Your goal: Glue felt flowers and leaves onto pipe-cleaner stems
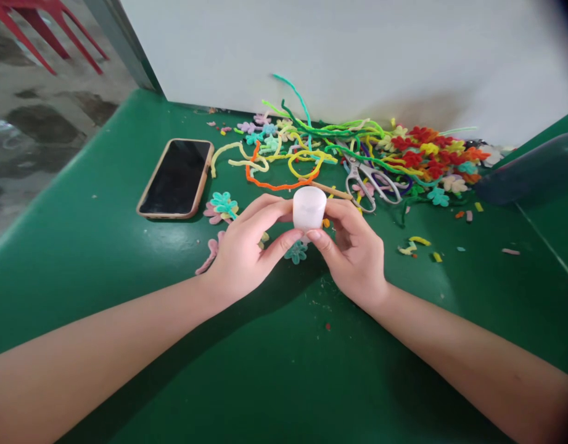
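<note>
Between the fingertips of both hands is a small white cup-like piece [309,208], held above the green table. My left hand [253,237] grips its left side, thumb at the lower edge. From the right, my right hand [355,246] holds it the same way, its thumb tip close to the left one. A teal pipe-cleaner flower [296,252] lies below the hands, partly hidden. Beside my left hand rest another turquoise flower [223,204] and a pink fuzzy piece [211,254]. What lies behind the white piece is hidden.
A phone [176,179] lies at the left of the green table [284,370]. Scissors [371,179] sit beyond my right hand, among loose pipe cleaners [306,169]. Several red flowers [422,145] are piled at the back right, near a dark cylindrical object [528,169]. A white wall [311,55] stands behind.
</note>
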`<state>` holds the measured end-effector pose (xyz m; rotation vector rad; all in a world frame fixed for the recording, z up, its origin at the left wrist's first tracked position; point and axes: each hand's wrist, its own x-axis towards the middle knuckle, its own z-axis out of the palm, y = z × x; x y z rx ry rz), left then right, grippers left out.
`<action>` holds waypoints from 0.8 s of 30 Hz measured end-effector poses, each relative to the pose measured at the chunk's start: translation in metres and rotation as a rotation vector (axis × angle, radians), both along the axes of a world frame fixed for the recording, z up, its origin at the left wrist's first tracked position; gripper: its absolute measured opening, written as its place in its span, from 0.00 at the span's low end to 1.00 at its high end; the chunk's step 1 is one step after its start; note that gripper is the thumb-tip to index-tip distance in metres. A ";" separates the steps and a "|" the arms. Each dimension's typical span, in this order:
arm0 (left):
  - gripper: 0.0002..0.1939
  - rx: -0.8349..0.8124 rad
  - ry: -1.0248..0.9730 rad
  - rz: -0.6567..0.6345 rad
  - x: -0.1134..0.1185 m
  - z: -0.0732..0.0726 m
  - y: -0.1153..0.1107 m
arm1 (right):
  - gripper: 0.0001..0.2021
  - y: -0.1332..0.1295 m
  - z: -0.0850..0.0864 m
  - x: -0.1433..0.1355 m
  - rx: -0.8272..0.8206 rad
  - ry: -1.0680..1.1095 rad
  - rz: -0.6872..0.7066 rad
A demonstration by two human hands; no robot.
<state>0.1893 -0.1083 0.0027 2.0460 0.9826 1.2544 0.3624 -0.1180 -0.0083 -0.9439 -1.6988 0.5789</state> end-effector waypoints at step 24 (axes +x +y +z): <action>0.18 0.268 0.073 0.007 -0.001 -0.002 0.002 | 0.14 0.000 0.000 0.002 -0.041 0.075 0.067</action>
